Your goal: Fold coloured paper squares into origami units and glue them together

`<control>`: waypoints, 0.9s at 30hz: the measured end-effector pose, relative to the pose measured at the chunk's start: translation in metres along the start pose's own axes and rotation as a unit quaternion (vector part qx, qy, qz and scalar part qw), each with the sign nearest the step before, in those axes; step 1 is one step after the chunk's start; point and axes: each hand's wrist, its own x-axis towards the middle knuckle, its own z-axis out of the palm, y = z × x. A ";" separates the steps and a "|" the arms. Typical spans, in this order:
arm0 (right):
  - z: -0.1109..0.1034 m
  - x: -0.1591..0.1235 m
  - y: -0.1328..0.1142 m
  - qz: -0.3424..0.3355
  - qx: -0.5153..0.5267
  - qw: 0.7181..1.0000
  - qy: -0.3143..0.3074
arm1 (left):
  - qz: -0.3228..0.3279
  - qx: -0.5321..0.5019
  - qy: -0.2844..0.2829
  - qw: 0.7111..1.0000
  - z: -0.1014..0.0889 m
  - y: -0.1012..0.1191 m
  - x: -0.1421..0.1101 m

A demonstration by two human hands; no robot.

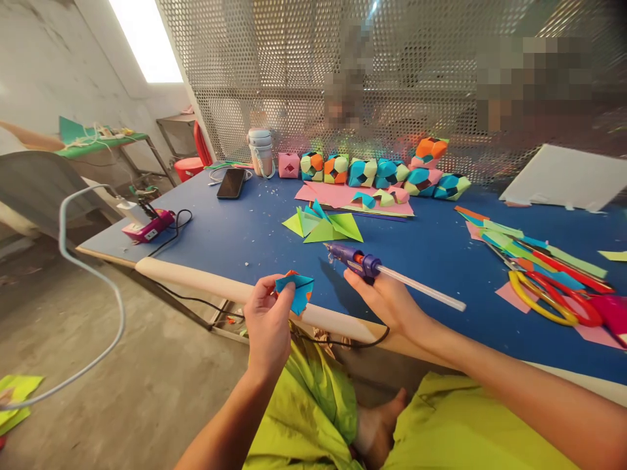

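My left hand pinches a folded blue and orange paper piece between thumb and fingers, just off the table's front edge. Closed around the grip of a purple hot glue gun is my right hand. A long clear glue stick juts from the gun's back end. The nozzle points left, above the tabletop and apart from the paper piece. Beyond it lie green and light-blue folded papers. Part of the left fingers is hidden behind the paper.
Several paper cubes line the back of the blue table beside a tumbler. Pink sheets lie before them. A phone and power strip are left. Scissors and paper strips lie right. A black cord hangs at the front.
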 end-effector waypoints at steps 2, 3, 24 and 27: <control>0.005 0.005 0.010 0.002 -0.053 0.999 0.008 | 0.021 0.015 -0.016 1.000 -0.001 -0.004 -0.002; 0.006 0.007 0.014 0.005 -0.070 0.998 0.003 | 0.036 0.028 -0.021 0.999 -0.002 -0.005 -0.003; -0.055 -0.030 -0.031 -0.115 0.060 0.990 -0.053 | 0.227 0.150 -0.139 0.952 0.013 -0.011 -0.025; -0.046 -0.026 -0.037 -0.085 0.124 0.987 -0.055 | 0.147 0.126 -0.137 0.971 0.020 -0.009 -0.034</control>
